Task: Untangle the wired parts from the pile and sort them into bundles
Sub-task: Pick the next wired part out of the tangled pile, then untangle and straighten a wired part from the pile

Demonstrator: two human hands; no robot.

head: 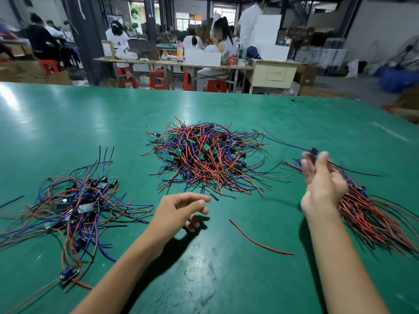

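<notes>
Tangled pile [205, 159] beyond left hand [179, 213] | right hand [322, 184] pinches wired part [314, 151]

No legible text, numbers or brands. Far right, a cream cabinet [273, 74] carries a framed label [276, 73], its print too faint to read. Far left, a white sheet [108, 50] stands on a bench, its print blurred. Bottles [242, 52] on the far bench bear labels too small to make out.

Green table [90, 123], wooden benches [172, 62], red stools [157, 78], dark pillars [87, 37], bright windows [189, 18]
</notes>
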